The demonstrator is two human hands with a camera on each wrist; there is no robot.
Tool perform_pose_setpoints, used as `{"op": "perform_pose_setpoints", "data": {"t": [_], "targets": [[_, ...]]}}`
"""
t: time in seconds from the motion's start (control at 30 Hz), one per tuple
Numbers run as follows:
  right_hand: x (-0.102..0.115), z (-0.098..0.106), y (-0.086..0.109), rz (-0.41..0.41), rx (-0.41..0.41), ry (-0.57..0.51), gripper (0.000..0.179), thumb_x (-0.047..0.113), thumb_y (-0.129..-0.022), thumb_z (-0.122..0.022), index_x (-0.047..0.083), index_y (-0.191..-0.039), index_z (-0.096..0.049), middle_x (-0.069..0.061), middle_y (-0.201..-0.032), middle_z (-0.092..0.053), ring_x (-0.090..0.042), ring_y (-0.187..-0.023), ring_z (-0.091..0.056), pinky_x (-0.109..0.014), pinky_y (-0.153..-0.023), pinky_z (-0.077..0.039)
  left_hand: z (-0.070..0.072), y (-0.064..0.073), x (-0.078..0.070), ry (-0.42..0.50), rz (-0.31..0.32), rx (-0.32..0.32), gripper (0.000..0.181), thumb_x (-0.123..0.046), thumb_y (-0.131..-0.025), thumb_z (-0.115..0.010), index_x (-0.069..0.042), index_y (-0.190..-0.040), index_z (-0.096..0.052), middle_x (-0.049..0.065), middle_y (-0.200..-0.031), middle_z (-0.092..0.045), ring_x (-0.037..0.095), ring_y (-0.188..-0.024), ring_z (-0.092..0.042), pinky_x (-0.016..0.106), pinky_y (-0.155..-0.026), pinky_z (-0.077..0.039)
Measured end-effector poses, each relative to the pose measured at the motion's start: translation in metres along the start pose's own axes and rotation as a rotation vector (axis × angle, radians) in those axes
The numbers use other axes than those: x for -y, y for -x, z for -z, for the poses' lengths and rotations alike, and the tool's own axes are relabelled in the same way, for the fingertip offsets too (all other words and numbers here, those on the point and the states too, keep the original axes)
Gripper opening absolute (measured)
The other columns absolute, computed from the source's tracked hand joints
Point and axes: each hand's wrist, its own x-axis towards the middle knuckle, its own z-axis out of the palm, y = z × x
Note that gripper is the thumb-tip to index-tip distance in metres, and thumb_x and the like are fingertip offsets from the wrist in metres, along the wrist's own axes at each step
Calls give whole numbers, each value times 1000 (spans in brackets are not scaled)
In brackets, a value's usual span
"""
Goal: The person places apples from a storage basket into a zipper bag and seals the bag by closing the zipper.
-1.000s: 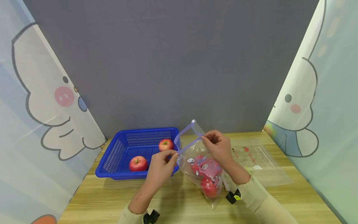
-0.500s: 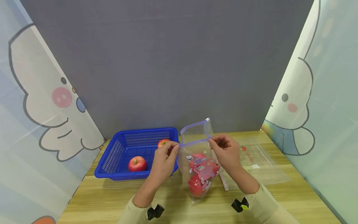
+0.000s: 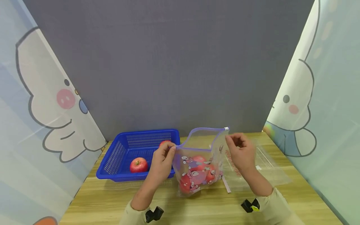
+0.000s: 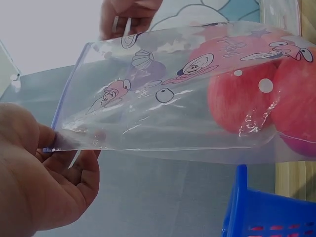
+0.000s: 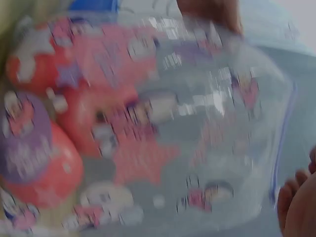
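A clear zip bag (image 3: 197, 168) with pink cartoon prints and a purple zip edge holds several red apples (image 4: 242, 96) low inside it. Its mouth gapes at the top, with the white slider (image 3: 226, 128) at the far right corner. My left hand (image 3: 162, 161) pinches the left end of the mouth between thumb and fingers, as the left wrist view (image 4: 49, 168) also shows. My right hand (image 3: 242, 153) is beside the bag's right edge, fingers loosely bent; in the right wrist view its fingertips (image 5: 289, 190) sit just off the zip edge.
Left of the bag stands a blue plastic basket (image 3: 111, 168) with an apple (image 3: 138, 165) in front and another (image 3: 164, 142) partly behind my left hand. A flat clear bag (image 3: 270, 175) lies on the wooden table (image 3: 92, 200) at right. A grey panel stands behind.
The bag has turned and sunk, its mouth spreading wider and its slider swinging right. My right hand has let go of the front edge and moved right; my left hand keeps its pinch.
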Motion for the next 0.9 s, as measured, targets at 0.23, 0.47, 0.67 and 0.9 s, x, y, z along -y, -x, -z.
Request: {"op": "perform_pose_setpoints", "data": {"t": [0.23, 0.47, 0.67, 0.9], "targets": [[-42, 17, -37, -281, 170, 36, 35, 27, -99, -59, -3, -116, -62, 2, -96, -64, -8, -85, -59, -20, -71, -51, 4, -1, -3, 70, 31, 26, 12, 3, -99, -49, 7, -93, -58, 21, -79, -62, 13, -67, -48, 23, -60, -41], [-57, 24, -34, -266, 325, -180, 28, 13, -97, -61, -14, -102, -62, 5, -86, -69, -14, -79, -63, -23, -70, -52, 7, 3, 17, 131, 57, 21, 14, -2, -101, -49, 5, -95, -59, 19, -87, -67, 26, -74, -55, 24, -66, -45], [-42, 23, -24, -171, 300, -315, 12, -1, -95, -58, -10, -89, -61, 1, -77, -65, -18, -65, -55, -23, -60, -49, 15, 5, 38, 142, 46, 5, 18, -12, -102, -50, 1, -97, -62, 15, -88, -68, 28, -78, -60, 28, -71, -50], [-22, 25, -15, -131, 258, -464, 12, -10, -93, -55, -5, -85, -62, -3, -74, -62, -16, -62, -54, -24, -59, -49, 36, 8, 31, 110, 42, -43, 18, -10, -102, -51, 1, -93, -62, 14, -76, -57, 23, -69, -53, 28, -62, -48]]}}
